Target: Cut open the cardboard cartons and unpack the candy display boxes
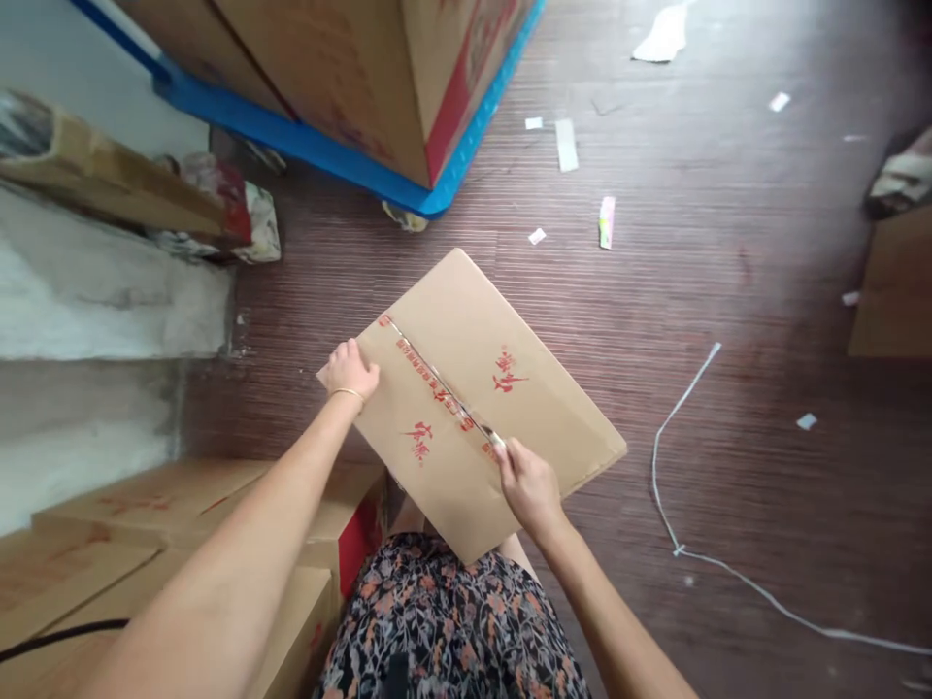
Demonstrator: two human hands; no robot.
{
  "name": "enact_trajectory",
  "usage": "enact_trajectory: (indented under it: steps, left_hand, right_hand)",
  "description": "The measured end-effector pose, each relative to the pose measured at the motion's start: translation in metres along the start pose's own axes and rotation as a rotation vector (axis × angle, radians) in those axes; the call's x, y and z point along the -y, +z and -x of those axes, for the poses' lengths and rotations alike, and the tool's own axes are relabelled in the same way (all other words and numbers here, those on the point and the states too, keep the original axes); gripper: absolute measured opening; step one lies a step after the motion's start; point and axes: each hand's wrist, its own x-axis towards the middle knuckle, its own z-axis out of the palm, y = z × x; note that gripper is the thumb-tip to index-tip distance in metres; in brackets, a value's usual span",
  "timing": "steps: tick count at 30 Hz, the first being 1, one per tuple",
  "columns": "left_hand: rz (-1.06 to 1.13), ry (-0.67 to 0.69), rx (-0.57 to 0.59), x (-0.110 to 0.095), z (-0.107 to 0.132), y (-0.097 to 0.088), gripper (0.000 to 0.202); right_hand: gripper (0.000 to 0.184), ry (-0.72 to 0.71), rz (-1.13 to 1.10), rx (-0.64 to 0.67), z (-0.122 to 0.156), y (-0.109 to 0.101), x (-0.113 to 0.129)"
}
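A closed cardboard box (466, 291) with red printed characters is in front of me, its corners turned toward and away from my body. Printed tape (416, 361) runs along the middle seam, and a slit shows in it. At the box's left corner, my left hand (350, 372) is closed on the edge, thumb on the top face. My right hand (530, 485) is wrapped round a small knife (496, 440), mostly hidden in the fingers. The knife's tip lies on the seam near its right end.
Large cartons (349, 78) stand on a blue platform cart (466, 160) ahead. More cartons (218, 495) are stacked at my left. Paper scraps (566, 146) and a knotted white string (655, 466) lie on the dark floor at the right. Another brown carton (892, 286) sits at the right edge.
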Motion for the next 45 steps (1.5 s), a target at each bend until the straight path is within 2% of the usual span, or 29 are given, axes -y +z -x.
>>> enact_trajectory:
  steps: [5, 9, 11, 13, 16, 18, 21, 25, 28, 32, 38, 41, 45]
  left_hand:
    - [-0.028, 0.078, -0.072, -0.002, 0.016, 0.005, 0.057]
    - [0.021, 0.061, -0.113, -0.002, 0.011, 0.0, 0.045]
    - [0.055, 0.024, -0.111, 0.001, 0.0, -0.005, 0.041]
    - [0.074, 0.021, -0.053, 0.005, -0.014, -0.01, 0.042]
    - [0.08, 0.087, 0.073, 0.012, -0.028, -0.016, 0.041]
    - [0.087, 0.119, 0.115, 0.014, -0.031, -0.017, 0.038]
    - [0.147, 0.092, 0.105, 0.015, -0.025, -0.014, 0.034]
    - [0.216, 0.045, 0.051, 0.015, -0.015, -0.006, 0.027]
    - [0.235, 0.045, 0.026, 0.014, -0.012, -0.003, 0.029]
    - [0.252, 0.028, 0.021, 0.012, -0.011, -0.001, 0.031]
    - [0.233, 0.038, 0.016, 0.015, -0.01, -0.002, 0.029]
    - [0.225, 0.044, 0.038, 0.019, -0.011, -0.002, 0.029]
    - [0.225, 0.061, 0.073, 0.025, -0.009, -0.004, 0.032]
  right_hand:
    - [0.032, -0.154, 0.295, 0.024, -0.083, -0.035, 0.081]
    - [0.035, -0.208, 0.422, 0.056, -0.126, -0.046, 0.134]
    - [0.037, -0.23, 0.457, 0.08, -0.14, -0.046, 0.15]
    - [0.037, -0.276, 0.498, 0.092, -0.153, -0.045, 0.159]
    - [0.032, -0.332, 0.589, 0.087, -0.175, -0.049, 0.17]
    - [0.028, -0.357, 0.669, 0.113, -0.19, -0.053, 0.181]
    - [0.027, -0.46, 0.827, 0.176, -0.211, -0.053, 0.206]
    - [0.03, -0.634, 1.003, 0.26, -0.23, -0.037, 0.234]
    - [0.03, -0.727, 1.099, 0.307, -0.243, -0.024, 0.241]
    - [0.03, -0.819, 1.184, 0.37, -0.256, -0.017, 0.24]
    - [0.033, -0.744, 1.276, 0.417, -0.261, -0.018, 0.238]
    - [0.034, -0.623, 1.273, 0.352, -0.267, -0.038, 0.233]
    - [0.02, -0.237, 1.391, 0.23, -0.266, -0.106, 0.2]
